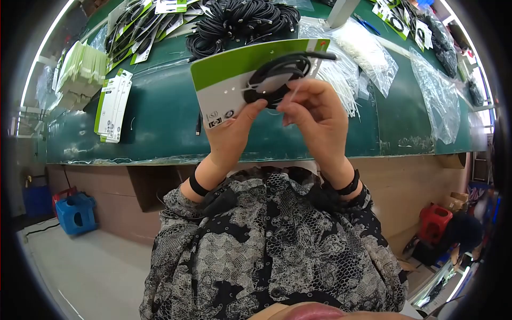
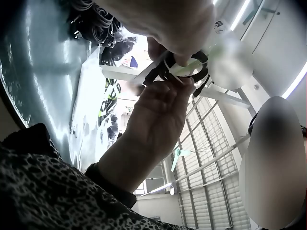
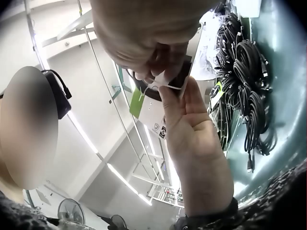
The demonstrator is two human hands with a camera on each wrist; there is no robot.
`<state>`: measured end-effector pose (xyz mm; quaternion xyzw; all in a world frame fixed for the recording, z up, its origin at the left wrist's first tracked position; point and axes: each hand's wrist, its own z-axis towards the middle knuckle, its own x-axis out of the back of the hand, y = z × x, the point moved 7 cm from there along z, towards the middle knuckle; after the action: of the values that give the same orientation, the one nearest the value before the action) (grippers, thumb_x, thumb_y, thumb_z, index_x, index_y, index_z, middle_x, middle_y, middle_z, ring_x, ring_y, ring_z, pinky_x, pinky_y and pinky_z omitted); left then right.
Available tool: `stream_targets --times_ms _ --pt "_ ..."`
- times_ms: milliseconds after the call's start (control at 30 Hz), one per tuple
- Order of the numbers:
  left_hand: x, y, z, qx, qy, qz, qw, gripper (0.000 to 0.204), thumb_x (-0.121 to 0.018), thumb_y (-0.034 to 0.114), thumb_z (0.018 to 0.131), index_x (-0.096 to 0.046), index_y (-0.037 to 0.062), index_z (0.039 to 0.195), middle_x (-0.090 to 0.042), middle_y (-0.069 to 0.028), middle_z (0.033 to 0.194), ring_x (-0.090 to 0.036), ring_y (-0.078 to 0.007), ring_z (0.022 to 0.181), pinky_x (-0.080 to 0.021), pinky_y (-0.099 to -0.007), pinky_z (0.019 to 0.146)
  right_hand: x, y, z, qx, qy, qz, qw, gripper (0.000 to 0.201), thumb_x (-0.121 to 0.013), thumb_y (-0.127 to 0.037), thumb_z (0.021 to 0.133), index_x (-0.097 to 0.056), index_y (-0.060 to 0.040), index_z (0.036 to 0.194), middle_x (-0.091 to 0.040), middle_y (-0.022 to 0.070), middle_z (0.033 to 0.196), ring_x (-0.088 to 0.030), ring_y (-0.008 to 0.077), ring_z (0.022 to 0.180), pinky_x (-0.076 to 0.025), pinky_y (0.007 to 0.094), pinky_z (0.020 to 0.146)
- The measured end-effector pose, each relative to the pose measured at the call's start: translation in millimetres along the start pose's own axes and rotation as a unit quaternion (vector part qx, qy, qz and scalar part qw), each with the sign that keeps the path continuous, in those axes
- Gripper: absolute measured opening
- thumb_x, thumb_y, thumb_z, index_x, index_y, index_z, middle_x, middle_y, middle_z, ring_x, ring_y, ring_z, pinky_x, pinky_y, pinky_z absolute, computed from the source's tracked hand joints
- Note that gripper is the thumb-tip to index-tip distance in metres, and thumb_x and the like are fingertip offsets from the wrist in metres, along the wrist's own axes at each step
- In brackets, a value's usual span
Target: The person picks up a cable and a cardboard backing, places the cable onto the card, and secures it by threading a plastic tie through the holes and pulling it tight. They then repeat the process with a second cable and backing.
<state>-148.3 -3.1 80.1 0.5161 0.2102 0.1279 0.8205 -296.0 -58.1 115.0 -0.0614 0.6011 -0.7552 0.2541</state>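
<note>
A green and white card [image 1: 221,85] is held up above the table, a coiled black cable [image 1: 280,72] lying against its face. The left hand [image 1: 230,130] grips the card's lower edge, its thumb on the front by the coil. At the coil's right side the right hand [image 1: 322,117] pinches a thin, pale translucent strip between thumb and fingers. In the right wrist view a white tie [image 3: 170,87] crosses the dark coil between both hands. The left wrist view shows the right hand [image 2: 156,117] with fingers bent at the coil; the card's back is mostly hidden.
Behind the card lies a heap of black cables [image 1: 250,21]. Blank-looking cards [image 1: 114,106] and a pale card stack [image 1: 82,66] are at the left. White ties [image 1: 341,80] and clear bags [image 1: 434,101] lie at the right, near a metal post [image 1: 341,13].
</note>
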Motion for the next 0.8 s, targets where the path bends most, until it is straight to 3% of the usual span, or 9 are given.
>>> stream_targets --times_ms 133,233,500,800 --pt "-2.0 -5.3 3.0 0.023 0.022 -0.068 0.997 0.022 -0.072 -0.003 0.079 -0.064 -0.0025 0.099 -0.065 -0.0044 0.096 -0.060 -0.0094 0.084 -0.049 -0.0228 0.071 -2.3 2.2 2.3 0.063 0.025 -0.084 0.994 0.020 -0.062 0.008 0.081 -0.054 0.0018 0.098 -0.062 0.0088 0.081 -0.061 0.0131 0.067 -0.050 0.0249 0.058" --pt "-4.0 -9.4 2.9 0.029 0.026 -0.075 0.996 0.023 -0.072 -0.002 0.079 -0.063 -0.0023 0.100 -0.065 -0.0046 0.096 -0.060 -0.0100 0.083 -0.049 -0.0228 0.071 -15.3 -18.4 -2.1 0.246 0.019 -0.345 0.906 0.017 -0.064 0.010 0.077 -0.058 0.0004 0.090 -0.060 0.0095 0.079 -0.061 0.0151 0.063 -0.048 0.0261 0.055" --pt "-1.5 -15.4 3.2 0.026 0.028 -0.065 0.997 0.024 -0.072 0.000 0.081 -0.062 -0.0016 0.102 -0.065 -0.0039 0.096 -0.060 -0.0108 0.084 -0.048 -0.0230 0.073 -20.3 -23.9 -3.4 0.258 0.006 -0.448 0.856 0.017 -0.065 0.008 0.072 -0.060 -0.0013 0.085 -0.056 0.0100 0.075 -0.059 0.0239 0.060 -0.047 0.0309 0.053" --pt "-2.1 -13.0 4.8 0.010 0.027 -0.048 0.998 0.024 -0.072 0.000 0.080 -0.062 -0.0019 0.102 -0.065 -0.0040 0.096 -0.059 -0.0103 0.083 -0.048 -0.0223 0.072 -18.1 -20.8 1.5 0.238 -0.002 -0.442 0.865 0.015 -0.064 0.007 0.073 -0.060 -0.0017 0.085 -0.057 0.0098 0.076 -0.060 0.0245 0.060 -0.048 0.0319 0.054"
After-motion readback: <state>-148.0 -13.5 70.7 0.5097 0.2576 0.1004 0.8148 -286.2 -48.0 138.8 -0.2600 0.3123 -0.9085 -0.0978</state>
